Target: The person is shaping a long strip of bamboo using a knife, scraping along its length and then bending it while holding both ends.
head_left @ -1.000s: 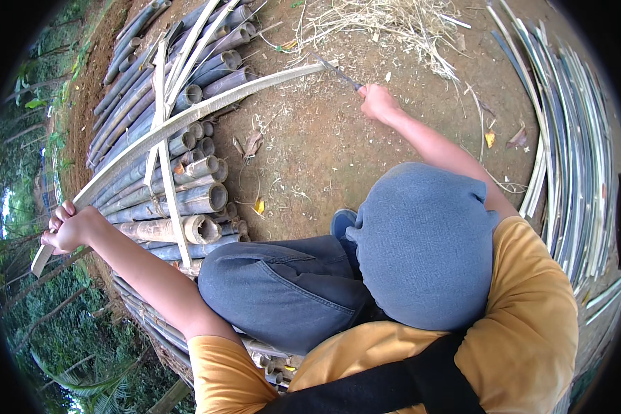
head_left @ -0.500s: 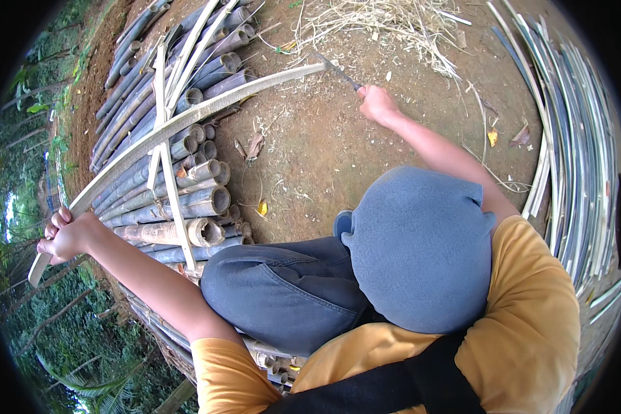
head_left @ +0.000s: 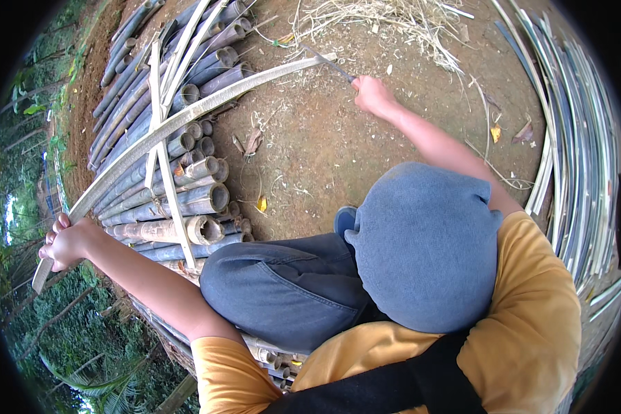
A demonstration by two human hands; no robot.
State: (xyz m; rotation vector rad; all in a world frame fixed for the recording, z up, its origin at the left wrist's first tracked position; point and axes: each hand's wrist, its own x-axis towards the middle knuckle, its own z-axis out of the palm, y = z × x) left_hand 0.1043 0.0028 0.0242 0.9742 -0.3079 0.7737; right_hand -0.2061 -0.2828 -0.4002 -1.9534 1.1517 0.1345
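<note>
Head view: left grip (head_left: pixel 67 244) clasping one bamboo strip (head_left: pixel 203 107); right grip (head_left: pixel 375 95) clasping one knife (head_left: pixel 339 70).

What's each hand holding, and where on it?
The left hand grips a long pale strip near its lower-left end; the right hand holds a knife by its handle.

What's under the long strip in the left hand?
Beneath the long strip, narrower pale strips, stacked bamboo poles and, near its far end, dirt ground show either side. Parts directly under it are covered; contact can't be confirmed.
</note>
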